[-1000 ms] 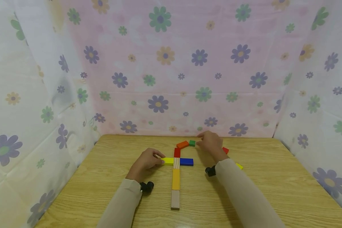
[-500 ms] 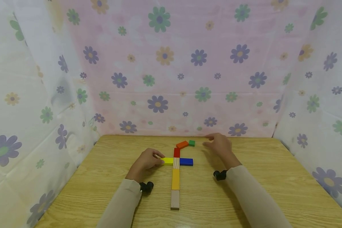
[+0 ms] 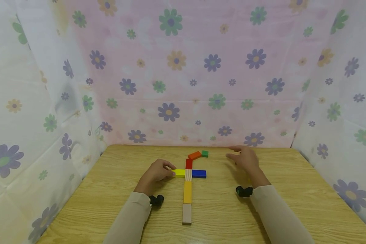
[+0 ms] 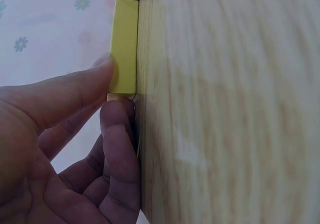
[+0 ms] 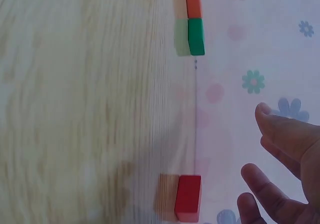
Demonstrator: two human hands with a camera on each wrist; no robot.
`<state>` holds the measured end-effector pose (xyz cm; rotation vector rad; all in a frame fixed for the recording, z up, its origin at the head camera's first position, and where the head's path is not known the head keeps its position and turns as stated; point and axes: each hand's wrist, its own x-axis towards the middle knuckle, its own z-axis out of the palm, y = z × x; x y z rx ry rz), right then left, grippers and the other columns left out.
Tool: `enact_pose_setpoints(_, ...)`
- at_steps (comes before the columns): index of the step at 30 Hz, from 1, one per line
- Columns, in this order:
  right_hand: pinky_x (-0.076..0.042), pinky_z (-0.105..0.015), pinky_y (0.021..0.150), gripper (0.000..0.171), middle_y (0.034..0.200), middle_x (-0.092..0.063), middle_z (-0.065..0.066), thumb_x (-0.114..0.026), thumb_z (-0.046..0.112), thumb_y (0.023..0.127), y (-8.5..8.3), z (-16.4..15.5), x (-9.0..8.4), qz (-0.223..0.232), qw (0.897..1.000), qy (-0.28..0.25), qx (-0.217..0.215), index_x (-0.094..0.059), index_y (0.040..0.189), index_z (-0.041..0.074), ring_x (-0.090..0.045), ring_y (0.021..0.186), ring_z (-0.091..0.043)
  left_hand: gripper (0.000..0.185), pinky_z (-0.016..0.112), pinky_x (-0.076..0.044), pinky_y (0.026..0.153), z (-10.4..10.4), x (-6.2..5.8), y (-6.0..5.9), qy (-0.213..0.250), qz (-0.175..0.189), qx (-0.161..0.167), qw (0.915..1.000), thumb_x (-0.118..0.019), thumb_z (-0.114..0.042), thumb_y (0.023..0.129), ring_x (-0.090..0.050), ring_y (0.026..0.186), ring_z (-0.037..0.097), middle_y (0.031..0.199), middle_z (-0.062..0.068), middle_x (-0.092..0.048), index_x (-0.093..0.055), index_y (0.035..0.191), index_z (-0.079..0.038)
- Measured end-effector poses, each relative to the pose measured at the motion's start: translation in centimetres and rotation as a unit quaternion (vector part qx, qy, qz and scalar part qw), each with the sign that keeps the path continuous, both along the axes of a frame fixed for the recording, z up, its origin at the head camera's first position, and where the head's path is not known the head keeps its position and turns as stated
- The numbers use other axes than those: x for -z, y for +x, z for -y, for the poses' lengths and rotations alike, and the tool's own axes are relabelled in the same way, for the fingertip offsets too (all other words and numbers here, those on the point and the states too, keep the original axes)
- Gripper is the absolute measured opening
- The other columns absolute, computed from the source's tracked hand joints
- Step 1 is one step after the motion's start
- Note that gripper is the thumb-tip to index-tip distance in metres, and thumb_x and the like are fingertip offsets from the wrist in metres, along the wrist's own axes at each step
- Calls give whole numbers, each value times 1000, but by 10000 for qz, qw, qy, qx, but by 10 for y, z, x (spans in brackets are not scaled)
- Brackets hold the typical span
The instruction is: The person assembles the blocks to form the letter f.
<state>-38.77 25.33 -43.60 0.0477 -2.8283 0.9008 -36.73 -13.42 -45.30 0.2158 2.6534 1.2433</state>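
My left hand (image 3: 158,171) holds the outer end of a yellow block (image 4: 125,46), the digits at its side and end. This block lies against a striped plain-wood block (image 3: 188,175), with a blue block (image 3: 199,174) on the opposite side. A red block (image 3: 189,164) continues the line away from me, then a slanted orange block (image 3: 195,155) and a small green block (image 3: 205,154). Right of the green one hovers my right hand (image 3: 245,159), fingers spread and holding nothing. Another red block (image 5: 188,196) stands near that hand in the right wrist view; the head view hides it.
An amber block (image 3: 187,192) and a greyish block (image 3: 187,214) extend the line toward me on the wooden table (image 3: 109,210). Flower-printed cloth (image 3: 201,84) rises behind the table's back edge and along both sides.
My right hand has moved right, away from the green block, covering the loose red and yellow blocks seen earlier in the head view. The left hand stays at the yellow block.
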Motion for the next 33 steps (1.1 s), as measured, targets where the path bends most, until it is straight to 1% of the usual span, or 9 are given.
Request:
enact_pose_setpoints(3, -53, -57, 92, 59, 145, -62, -16, -71, 48, 96, 3, -7, -1, 7, 10000, -73, -6, -62, 145, 17, -60, 123, -42, 20, 31, -56, 74, 0, 1, 0, -32, -50, 28, 10000, -81, -20, 90, -66, 82, 17, 101, 5, -73, -81, 110, -18)
enact_pose_setpoints(6, -51, -60, 98, 61, 146, -61, -18, -71, 49, 96, 5, -16, -1, 21, 9998, -198, 31, -62, 145, 15, -55, 130, -44, 20, 30, -56, 73, -1, 1, -1, -81, -99, 77, 9999, -81, -21, 90, -66, 83, 17, 101, 4, -73, -81, 110, -18)
enact_pose_setpoints(10, -48, -61, 103, 63, 146, -59, -21, -72, 48, 96, 6, -26, 1, 128, 9987, -483, 42, -61, 146, 11, -53, 132, -47, 20, 30, -55, 74, -2, -2, 0, -15, -44, 86, 10000, -80, -20, 91, -66, 83, 17, 102, 5, -73, -81, 111, -17)
enact_pose_setpoints(15, -44, -62, 108, 65, 149, -54, -26, -72, 44, 97, 8, -34, 6, 570, 9940, -930, 97, -57, 148, 6, -48, 134, -50, 21, 31, -56, 74, -1, -3, 3, 194, 7, 107, 9998, -79, -16, 92, -67, 83, 18, 103, 6, -72, -80, 113, -13)
enact_pose_setpoints(18, -44, -60, 109, 67, 148, -53, -27, -72, 43, 97, 11, -37, 10, 939, 9896, -1085, 112, -55, 148, 4, -50, 133, -49, 20, 31, -57, 75, 0, -2, 4, 286, 48, 91, 9995, -78, -14, 93, -67, 82, 18, 103, 6, -72, -80, 113, -12)
enact_pose_setpoints(22, -49, -57, 105, 70, 144, -55, -29, -75, 40, 95, 13, -38, 15, 1181, 9876, -1034, 50, -53, 148, -1, -55, 126, -47, 19, 32, -57, 74, 3, -1, 6, 336, 58, 85, 9994, -77, -13, 94, -67, 81, 19, 101, 7, -73, -79, 113, -12)
enact_pose_setpoints(27, -50, -55, 101, 75, 142, -55, -31, -78, 38, 92, 13, -39, 18, 1199, 9897, -778, -52, -51, 149, -3, -56, 122, -45, 20, 31, -55, 71, 3, -2, 6, 356, 27, 113, 9993, -77, -13, 94, -66, 79, 19, 98, 6, -73, -79, 113, -11)
enact_pose_setpoints(33, -49, -56, 100, 74, 141, -55, -31, -78, 36, 92, 14, -41, 18, 1186, 9914, -536, -116, -51, 149, -3, -56, 121, -45, 19, 31, -56, 71, 1, -3, 6, 256, -36, 105, 9996, -78, -15, 93, -67, 80, 17, 101, 5, -73, -80, 112, -13)
